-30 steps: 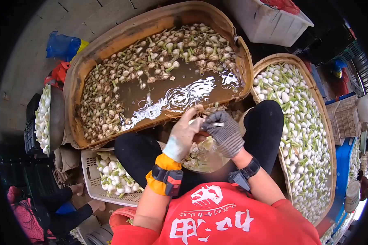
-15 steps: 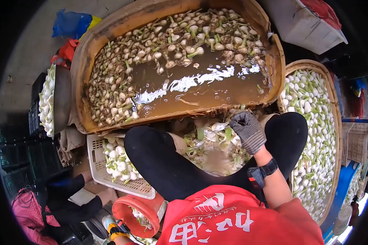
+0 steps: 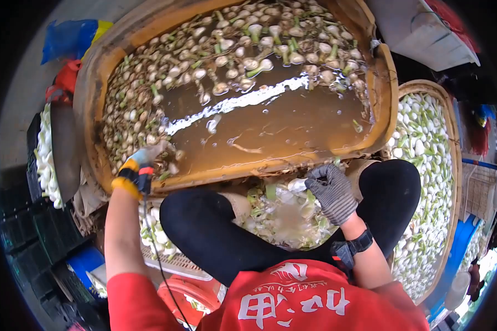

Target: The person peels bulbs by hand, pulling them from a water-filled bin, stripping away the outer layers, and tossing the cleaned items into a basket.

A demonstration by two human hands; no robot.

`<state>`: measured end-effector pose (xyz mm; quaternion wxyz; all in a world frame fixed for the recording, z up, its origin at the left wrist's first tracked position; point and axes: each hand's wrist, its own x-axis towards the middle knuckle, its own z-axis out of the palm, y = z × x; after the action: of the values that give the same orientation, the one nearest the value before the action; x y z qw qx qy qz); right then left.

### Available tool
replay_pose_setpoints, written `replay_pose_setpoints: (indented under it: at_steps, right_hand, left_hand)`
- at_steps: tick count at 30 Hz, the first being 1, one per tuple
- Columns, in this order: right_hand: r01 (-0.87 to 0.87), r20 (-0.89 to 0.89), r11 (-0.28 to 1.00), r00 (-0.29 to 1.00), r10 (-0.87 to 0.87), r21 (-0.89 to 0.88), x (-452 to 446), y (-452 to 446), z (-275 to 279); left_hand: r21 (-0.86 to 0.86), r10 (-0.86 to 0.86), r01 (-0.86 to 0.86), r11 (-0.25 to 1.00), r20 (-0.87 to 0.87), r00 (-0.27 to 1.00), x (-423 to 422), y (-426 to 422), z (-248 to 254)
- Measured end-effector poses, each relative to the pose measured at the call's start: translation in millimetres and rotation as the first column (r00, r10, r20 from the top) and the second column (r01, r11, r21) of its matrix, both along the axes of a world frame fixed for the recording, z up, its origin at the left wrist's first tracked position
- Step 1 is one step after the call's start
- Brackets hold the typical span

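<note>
Brown water and many unpeeled bulbs (image 3: 132,118) fill the large orange tub (image 3: 389,88). At the tub's lower left corner my left hand (image 3: 149,154) reaches in among the bulbs; its fingertips are blurred and what they hold, if anything, cannot be made out. My right hand (image 3: 332,193), in a grey striped glove, is closed above the pile of peelings (image 3: 281,215) between my knees. A small white-and-silver thing (image 3: 297,185) sticks out from its fingers, too small to name.
A long tub of peeled white bulbs (image 3: 419,204) stands at the right. A crate of white bulbs (image 3: 157,234) and a red bucket (image 3: 176,292) are at the lower left. A metal bowl (image 3: 66,154) sits at the far left. A white bin (image 3: 419,33) stands at the upper right.
My left hand has moved from beside the red bucket up to the orange tub, after working against my right hand earlier. My right hand stays over the peelings. The view has shifted.
</note>
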<state>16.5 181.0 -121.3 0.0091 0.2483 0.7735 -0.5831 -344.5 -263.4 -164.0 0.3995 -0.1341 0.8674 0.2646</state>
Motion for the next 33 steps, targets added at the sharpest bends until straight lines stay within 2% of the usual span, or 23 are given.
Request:
replay_pose_setpoints:
  at_steps: [1,3,5,6,7,8,9,10,11,14,15,17,19,21,22,25,27,29,31,32,33]
  right_hand:
    - [0.015,0.001,1.0,1.0,-0.015,-0.013,1,1,1]
    - [0.056,-0.022,0.998,0.998,-0.056,-0.014,1,4,6]
    - [0.024,-0.016,0.999,1.0,-0.023,0.045,3,7,9]
    - [0.042,-0.015,0.999,0.999,-0.042,0.013,2,7,9]
    - [0.05,-0.008,0.999,0.999,-0.05,0.013,1,8,9]
    - [0.013,-0.022,0.998,1.0,-0.012,0.068,0,8,10]
    - [-0.022,-0.034,0.992,0.999,0.026,0.125,0,9,12]
    - [-0.059,-0.028,0.989,0.998,0.064,0.137,-1,9,18]
    - [-0.046,-0.026,0.989,0.998,0.05,0.142,0,8,21]
    - [0.042,-0.131,0.999,0.991,-0.041,0.008,6,2,25]
    - [0.054,-0.134,0.998,0.99,-0.052,0.012,7,0,32]
    - [0.133,-0.215,0.99,0.969,-0.119,0.051,8,-2,55]
    - [0.134,-0.272,0.984,0.957,-0.099,0.114,10,0,77]
    - [0.082,-0.407,0.938,0.911,0.066,0.337,16,0,92]
    - [0.061,-0.409,0.955,0.91,0.066,0.291,20,-2,97]
    - [0.018,-0.424,0.931,0.893,0.149,0.366,34,-6,99]
    - [-0.028,-0.449,0.922,0.868,0.215,0.387,41,-7,104]
    - [-0.059,-0.339,0.847,0.9,0.274,0.529,51,-12,109]
    - [-0.033,-0.387,0.878,0.889,0.244,0.477,56,-16,109]
    - [-0.004,-0.398,0.886,0.892,0.213,0.464,58,-17,110]
    - [0.025,-0.409,0.893,0.894,0.181,0.45,60,-18,110]
  left_hand:
    - [-0.016,-0.534,0.534,0.846,-0.003,0.846,-18,4,-75]
    - [-0.362,-0.307,0.351,0.864,0.174,0.936,18,121,-13]
    - [-0.104,-0.467,0.497,0.861,0.222,0.856,25,161,-41]
    - [-0.099,-0.476,0.507,0.856,0.231,0.849,32,172,-55]
    - [0.172,-0.541,0.517,0.839,0.154,0.827,40,183,-66]
    - [0.429,-0.583,0.506,0.749,0.062,0.81,48,194,-76]
    - [0.651,-0.598,0.473,0.593,-0.036,0.801,59,207,-81]
    - [0.713,-0.422,0.175,0.678,0.183,0.888,86,234,-39]
    - [0.698,-0.234,-0.136,0.703,0.407,0.883,117,259,18]
    - [0.822,-0.188,-0.295,0.487,0.428,0.884,170,281,74]
    - [0.857,-0.184,-0.306,0.414,0.408,0.894,188,286,86]
    - [0.878,-0.147,-0.306,0.368,0.38,0.913,218,289,101]
    - [0.882,-0.109,-0.276,0.383,0.34,0.934,248,297,115]
    - [0.904,-0.012,-0.191,0.383,0.212,0.977,270,299,120]
    - [0.906,-0.017,-0.187,0.38,0.209,0.978,279,301,122]
    - [0.8,0.013,0.199,0.567,-0.25,0.968,298,303,128]
    - [0.818,0.058,0.153,0.554,-0.222,0.973,305,310,139]
    - [0.619,0.116,0.105,0.779,-0.306,0.945,313,317,154]
    - [0.656,0.102,0.162,0.737,-0.344,0.933,313,311,143]
    - [0.402,-0.004,0.578,0.711,-0.819,0.574,301,305,117]
    - [-0.042,-0.065,0.768,0.639,-0.998,-0.001,296,301,103]
